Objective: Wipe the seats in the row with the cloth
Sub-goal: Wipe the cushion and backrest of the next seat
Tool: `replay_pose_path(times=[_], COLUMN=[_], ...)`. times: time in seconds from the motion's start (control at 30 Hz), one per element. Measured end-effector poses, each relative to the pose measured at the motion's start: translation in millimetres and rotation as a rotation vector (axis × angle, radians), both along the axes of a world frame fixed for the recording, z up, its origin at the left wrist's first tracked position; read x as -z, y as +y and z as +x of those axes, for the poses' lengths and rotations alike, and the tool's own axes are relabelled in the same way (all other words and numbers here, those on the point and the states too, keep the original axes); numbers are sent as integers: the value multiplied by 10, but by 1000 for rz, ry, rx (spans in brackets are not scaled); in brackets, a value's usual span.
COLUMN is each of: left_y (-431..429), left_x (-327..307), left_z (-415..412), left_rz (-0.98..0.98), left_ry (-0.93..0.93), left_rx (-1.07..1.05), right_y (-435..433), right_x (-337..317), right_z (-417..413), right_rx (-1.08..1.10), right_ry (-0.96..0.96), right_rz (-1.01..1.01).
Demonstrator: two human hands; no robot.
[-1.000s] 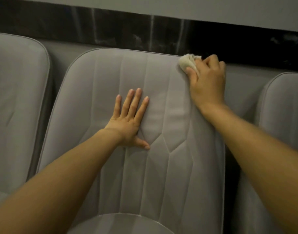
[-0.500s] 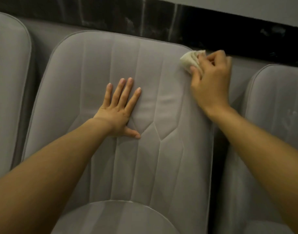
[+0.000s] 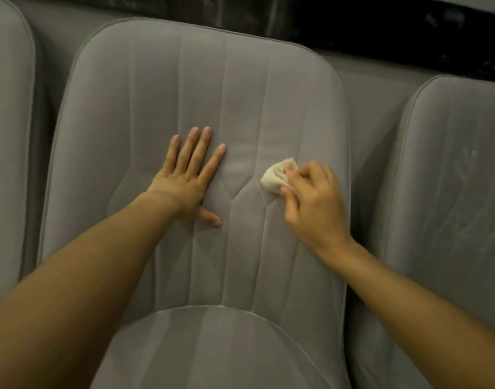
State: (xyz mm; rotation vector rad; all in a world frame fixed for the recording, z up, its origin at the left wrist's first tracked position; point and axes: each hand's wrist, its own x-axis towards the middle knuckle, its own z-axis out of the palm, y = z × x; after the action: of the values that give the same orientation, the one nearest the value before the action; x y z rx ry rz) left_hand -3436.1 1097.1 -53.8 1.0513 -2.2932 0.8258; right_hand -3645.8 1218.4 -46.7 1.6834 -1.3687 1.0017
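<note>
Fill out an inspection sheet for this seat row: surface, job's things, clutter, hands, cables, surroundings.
Surface: grey padded fabric seat back with stitched seams.
Job's things: small crumpled off-white cloth, pressed on the seat back's right half.
Clutter: nothing seen.
Hands: left hand lies flat on the seat back, fingers spread; right hand pinches the cloth.
Cables: nothing seen.
Surroundings: grey seat on the left, grey seat on the right, dark marbled wall band behind.

Middle seat backrest [image 3: 201, 88], grey, stitched panels. Left hand [image 3: 188, 179] flat on it, fingers straight and spread, at backrest centre. Right hand [image 3: 310, 203] just right of centre, pinching bunched cream cloth [image 3: 277, 176] against the fabric. Neighbouring seat [image 3: 451, 178] right of backrest; another seat [image 3: 7, 136] to its left.
</note>
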Motion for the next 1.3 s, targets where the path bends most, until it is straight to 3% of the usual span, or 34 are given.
replay_pose_path(times=[0.1,0.2,0.43,0.53,0.67,0.83,1.13,1.3], left_y=[35,67,110,100,78,-26,32,62], left_x=[44,89,141,220,280,406,547,844], left_z=[6,14,41,59,93,132,181,280], left_rz=[69,20,150,180,67,-127,-168,-164], left_ry=[7,-15,-87,-109,-86,-115,-115,-118], left_rx=[21,37,22,1,96,158,178,175], right_y=[-66,-170,-45,39,61,-95,34,154], right_x=[-366,-472,868,1077,679,53,1288,1237], right_z=[-31,-43,188,265,303,127,264,276], right_rx=[6,65,101,59,-22,143,146,21], right_ry=[-129,-199,-64,-100,-136,-169,-14,31], right_rz=[-104,-102,26,75,-41,-155,56,101])
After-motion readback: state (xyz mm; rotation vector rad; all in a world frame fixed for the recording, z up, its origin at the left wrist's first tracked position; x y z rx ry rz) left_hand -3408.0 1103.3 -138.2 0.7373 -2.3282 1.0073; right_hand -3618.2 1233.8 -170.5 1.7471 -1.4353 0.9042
